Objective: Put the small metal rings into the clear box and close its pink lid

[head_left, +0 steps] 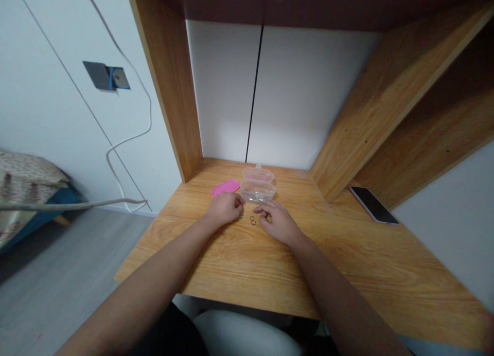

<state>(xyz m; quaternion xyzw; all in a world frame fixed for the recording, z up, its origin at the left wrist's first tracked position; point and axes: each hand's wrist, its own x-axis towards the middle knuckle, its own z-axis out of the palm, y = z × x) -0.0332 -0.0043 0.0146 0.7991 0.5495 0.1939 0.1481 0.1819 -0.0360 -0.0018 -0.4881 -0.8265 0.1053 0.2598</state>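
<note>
Two small dark rings [252, 220] lie on the tabletop [347, 263] between the hands, just in front of the clear box [258, 191]. The left hand [225, 208] is curled loosely closed; whether it pinches anything I cannot tell. The right hand [277, 221] rests beside the rings, fingers bent. A careless nudge could send them rolling off the edge.
</note>
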